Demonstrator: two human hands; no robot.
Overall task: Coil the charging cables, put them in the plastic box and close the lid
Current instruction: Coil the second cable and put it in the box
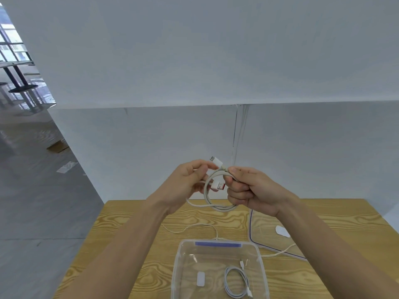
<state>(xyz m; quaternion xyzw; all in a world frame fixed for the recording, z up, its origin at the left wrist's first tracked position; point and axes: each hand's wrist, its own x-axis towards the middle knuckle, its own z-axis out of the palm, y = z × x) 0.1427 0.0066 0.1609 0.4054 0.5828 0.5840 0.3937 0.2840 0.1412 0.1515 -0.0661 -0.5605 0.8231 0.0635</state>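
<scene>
Above a pale wood-grain bench (129,223) backed by white walls (grey floor at left), both hands' fingers pinch a coiled white cable (216,203), while the clear plastic box (179,266) below holds another coiled cable (236,281)

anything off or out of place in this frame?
Nothing damaged or spilled. Both hands, left and right, hold a coiled cable above the table. One coil already sits in the open box. Loose cables lie on the table, uncoiled; the lid rests beside the box.
</scene>
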